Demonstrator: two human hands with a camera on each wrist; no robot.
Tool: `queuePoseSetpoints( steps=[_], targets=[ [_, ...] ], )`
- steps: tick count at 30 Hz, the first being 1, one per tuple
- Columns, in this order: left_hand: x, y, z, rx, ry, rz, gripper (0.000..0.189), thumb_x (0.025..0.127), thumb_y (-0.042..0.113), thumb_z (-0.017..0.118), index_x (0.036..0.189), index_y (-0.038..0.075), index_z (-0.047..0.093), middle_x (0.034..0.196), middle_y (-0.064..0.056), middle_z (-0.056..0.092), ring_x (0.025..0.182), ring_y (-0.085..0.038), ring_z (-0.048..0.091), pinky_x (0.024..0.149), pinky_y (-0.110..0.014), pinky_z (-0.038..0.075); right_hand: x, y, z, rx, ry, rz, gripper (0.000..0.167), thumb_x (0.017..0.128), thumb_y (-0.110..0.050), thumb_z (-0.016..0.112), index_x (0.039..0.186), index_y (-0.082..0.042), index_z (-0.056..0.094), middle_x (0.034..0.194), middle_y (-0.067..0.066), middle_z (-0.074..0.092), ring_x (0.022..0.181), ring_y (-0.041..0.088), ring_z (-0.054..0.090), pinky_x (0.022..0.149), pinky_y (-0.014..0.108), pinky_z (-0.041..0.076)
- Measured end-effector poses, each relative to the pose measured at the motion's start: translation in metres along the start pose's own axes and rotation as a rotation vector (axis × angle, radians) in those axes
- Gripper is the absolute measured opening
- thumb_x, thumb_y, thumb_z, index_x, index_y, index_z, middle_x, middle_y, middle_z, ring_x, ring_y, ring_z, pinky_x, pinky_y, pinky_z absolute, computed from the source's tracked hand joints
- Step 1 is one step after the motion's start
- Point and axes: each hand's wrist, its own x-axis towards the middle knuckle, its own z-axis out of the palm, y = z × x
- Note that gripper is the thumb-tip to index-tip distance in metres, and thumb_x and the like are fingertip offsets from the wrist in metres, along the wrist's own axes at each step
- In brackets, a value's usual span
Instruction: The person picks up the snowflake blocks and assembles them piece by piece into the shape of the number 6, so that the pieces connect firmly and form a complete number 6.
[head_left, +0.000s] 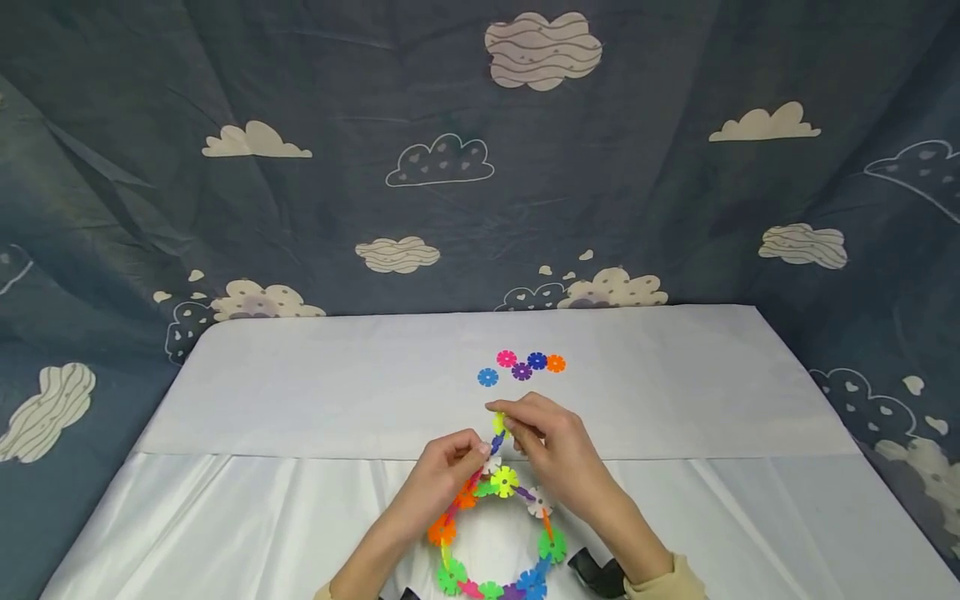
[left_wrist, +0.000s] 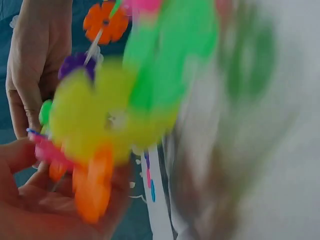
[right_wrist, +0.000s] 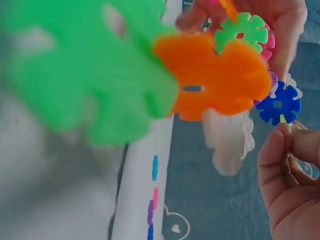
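A ring of joined, slotted flower-shaped plastic discs point(head_left: 452, 577) in many colours hangs below my hands in the head view. My left hand point(head_left: 448, 467) grips the chain near its upper end, close to the pink and white discs. From there a dark blue disc point(right_wrist: 276, 106) sticks up. My right hand point(head_left: 558, 440) pinches a yellow disc point(head_left: 499, 422) at the blue disc's edge; fingers mostly cover the yellow one in the right wrist view. Close to the left wrist camera, a blurred yellow disc point(left_wrist: 95, 117) and an orange disc point(left_wrist: 92, 185) partly hide the left hand.
Beyond my hands, several loose discs lie on the white table cover point(head_left: 300, 392): light blue point(head_left: 487, 377), pink point(head_left: 507, 358), purple point(head_left: 522, 372), dark blue point(head_left: 537, 361) and orange point(head_left: 556, 363). A dark cloud-print cloth point(head_left: 637, 192) hangs behind. Beside my right wrist is a black object point(head_left: 597, 575).
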Motion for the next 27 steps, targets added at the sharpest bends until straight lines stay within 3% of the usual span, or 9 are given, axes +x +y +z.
queuePoseSetpoints(
  steps=[6, 9, 13, 15, 17, 21, 27],
  targets=[
    [-0.001, 0.000, -0.002, 0.104, 0.028, -0.013, 0.037, 0.100, 0.036, 0.057, 0.078, 0.006, 0.056, 0.071, 0.001, 0.046, 0.062, -0.012, 0.042, 0.059, -0.023, 0.036, 0.000, 0.000, 0.005, 0.165, 0.039, 0.140, 0.029, 0.088, -0.002, 0.072, 0.111, -0.015, 0.062, 0.084, 0.000, 0.062, 0.066, 0.014, 0.061, 0.066, 0.028, 0.056],
    [0.000, 0.001, -0.003, 0.041, 0.062, -0.033, 0.031, 0.098, 0.032, 0.062, 0.091, 0.003, 0.056, 0.074, -0.002, 0.050, 0.065, -0.013, 0.045, 0.060, -0.022, 0.038, 0.001, 0.000, 0.006, 0.260, 0.027, 0.182, 0.026, 0.088, 0.001, 0.072, 0.108, -0.012, 0.061, 0.086, 0.003, 0.063, 0.070, 0.019, 0.063, 0.068, 0.032, 0.057],
    [0.001, 0.002, -0.005, -0.036, 0.096, -0.006, 0.028, 0.098, 0.024, 0.063, 0.113, 0.003, 0.054, 0.093, -0.010, 0.062, 0.081, -0.019, 0.054, 0.071, -0.023, 0.045, 0.000, 0.003, 0.009, 0.348, -0.020, 0.180, 0.023, 0.090, 0.001, 0.069, 0.109, -0.011, 0.063, 0.088, 0.007, 0.063, 0.075, 0.031, 0.065, 0.072, 0.036, 0.057],
    [0.001, 0.003, -0.005, -0.054, 0.092, 0.011, 0.027, 0.098, 0.022, 0.062, 0.117, 0.003, 0.056, 0.102, -0.013, 0.064, 0.089, -0.023, 0.057, 0.078, -0.025, 0.048, 0.000, 0.005, 0.010, 0.382, -0.056, 0.165, 0.020, 0.092, -0.001, 0.068, 0.110, -0.010, 0.064, 0.090, 0.008, 0.063, 0.078, 0.035, 0.065, 0.074, 0.036, 0.057],
    [0.000, 0.003, -0.006, -0.061, 0.088, 0.020, 0.024, 0.099, 0.021, 0.061, 0.115, 0.003, 0.060, 0.102, -0.015, 0.064, 0.088, -0.023, 0.057, 0.077, -0.024, 0.048, 0.000, 0.008, 0.011, 0.416, -0.096, 0.154, 0.018, 0.093, -0.004, 0.066, 0.110, -0.009, 0.065, 0.092, 0.010, 0.064, 0.081, 0.037, 0.064, 0.075, 0.036, 0.057],
    [0.000, 0.002, -0.008, -0.069, 0.108, 0.003, 0.019, 0.099, 0.019, 0.061, 0.104, 0.002, 0.065, 0.096, -0.017, 0.063, 0.081, -0.022, 0.056, 0.073, -0.024, 0.047, 0.001, 0.017, 0.009, 0.399, -0.150, 0.167, 0.018, 0.095, -0.012, 0.066, 0.113, -0.010, 0.067, 0.099, 0.011, 0.065, 0.083, 0.034, 0.065, 0.077, 0.033, 0.056],
    [-0.001, 0.000, -0.013, -0.038, 0.175, -0.011, 0.015, 0.097, 0.017, 0.064, 0.100, 0.003, 0.066, 0.091, -0.017, 0.064, 0.077, -0.021, 0.054, 0.071, -0.025, 0.044, 0.008, 0.035, -0.007, 0.203, -0.150, 0.213, 0.020, 0.096, -0.018, 0.065, 0.115, -0.010, 0.069, 0.103, 0.010, 0.068, 0.082, 0.029, 0.063, 0.073, 0.032, 0.055]
  ],
)
